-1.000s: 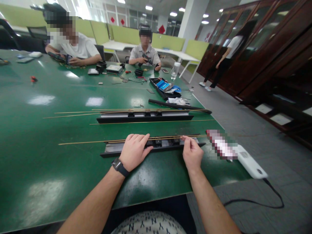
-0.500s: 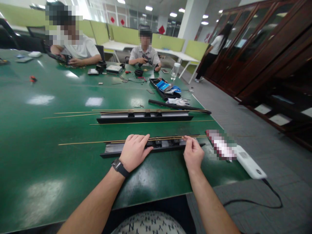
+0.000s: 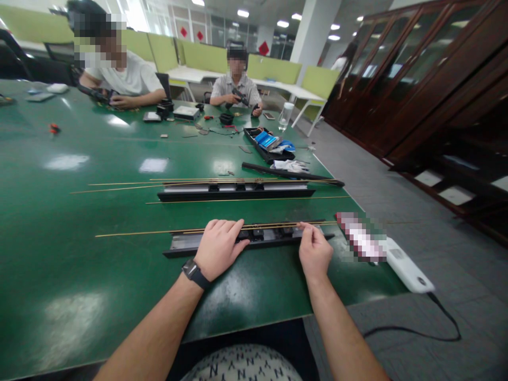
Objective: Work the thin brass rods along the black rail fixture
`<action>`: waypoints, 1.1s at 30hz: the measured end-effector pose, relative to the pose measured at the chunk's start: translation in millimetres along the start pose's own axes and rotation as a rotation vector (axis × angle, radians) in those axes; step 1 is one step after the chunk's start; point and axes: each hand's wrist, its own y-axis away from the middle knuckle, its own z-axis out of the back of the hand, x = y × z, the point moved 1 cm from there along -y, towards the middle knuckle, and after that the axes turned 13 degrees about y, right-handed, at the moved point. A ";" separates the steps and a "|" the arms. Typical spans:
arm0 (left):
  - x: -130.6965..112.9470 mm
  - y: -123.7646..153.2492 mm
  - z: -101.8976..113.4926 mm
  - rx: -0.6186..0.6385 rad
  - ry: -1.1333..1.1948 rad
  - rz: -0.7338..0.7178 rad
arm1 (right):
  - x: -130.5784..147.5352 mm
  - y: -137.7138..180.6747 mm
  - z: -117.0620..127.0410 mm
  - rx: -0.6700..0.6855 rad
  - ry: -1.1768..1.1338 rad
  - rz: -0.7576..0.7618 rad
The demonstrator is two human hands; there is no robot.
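Note:
A long black channel with a silvery inside (image 3: 180, 242) lies on the table in front of me, with small black blocks (image 3: 257, 234) in its middle. Thin gold rods (image 3: 135, 233) run lengthwise along its far edge, sticking out to the left. My left hand (image 3: 218, 244) rests across the channel and rods, fingers stretched over the far side and thumb apart. Near the channel's right end, my right hand (image 3: 315, 251) is closed, with finger and thumb pinching a thin gold rod. The fingers partly hide the pinched spot.
Beyond lies a second black channel (image 3: 238, 195) with more gold rods. A black bar (image 3: 265, 169), white gloves (image 3: 291, 165) and a black tray (image 3: 254, 138) are farther back. A pixelated red-edged object (image 3: 359, 237) and white power strip (image 3: 408, 264) lie right. Two people sit across the table.
Both my hands and the channel stay practically where they were. In the background, a walking person has moved away behind the cabinets and is now mostly hidden.

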 end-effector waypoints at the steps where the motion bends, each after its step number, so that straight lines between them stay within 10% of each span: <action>1: 0.0 0.0 0.0 0.001 -0.002 0.001 | -0.2 -0.3 0.0 -0.002 0.002 -0.001; 33: 2.7 1.1 -3.2 0.000 -0.032 -0.017 | 2.2 0.6 -0.4 0.013 0.015 0.046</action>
